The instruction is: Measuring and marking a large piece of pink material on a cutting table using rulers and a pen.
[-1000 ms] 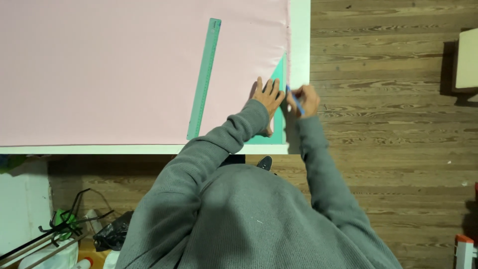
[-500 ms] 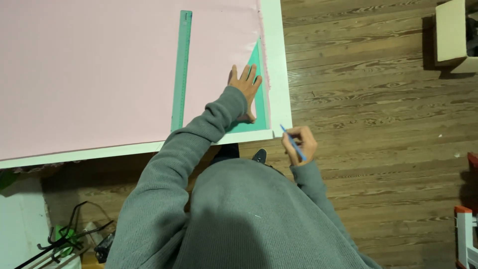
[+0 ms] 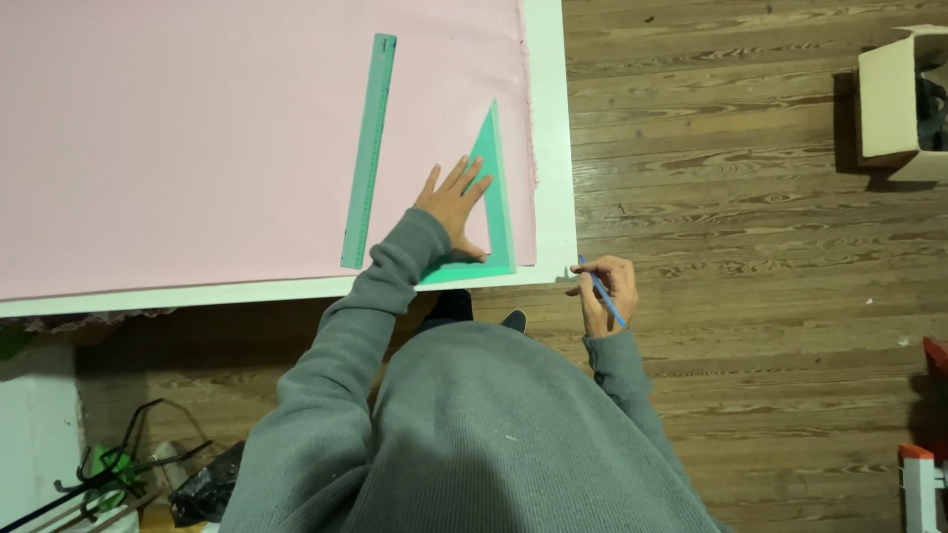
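A large pink sheet (image 3: 197, 128) covers a white table (image 3: 551, 148). My left hand (image 3: 454, 200) lies flat, fingers spread, on the pink sheet inside a green set square (image 3: 494, 188) near the table's right front corner. A long green ruler (image 3: 368, 150) lies to the left of that hand, apart from it. My right hand (image 3: 602, 294) is off the table just past its corner and holds a blue pen (image 3: 600, 291). Grey sleeves cover both arms.
A wooden floor (image 3: 750, 197) spreads to the right of the table. An open cardboard box (image 3: 901, 104) stands at the far right. Dark wires and a black bag (image 3: 202, 494) lie at lower left. A red and white object (image 3: 923, 474) sits at lower right.
My right hand with the pen has left the set square and dropped off the table's corner. My left hand has stayed pressed on the sheet. The view has shifted.
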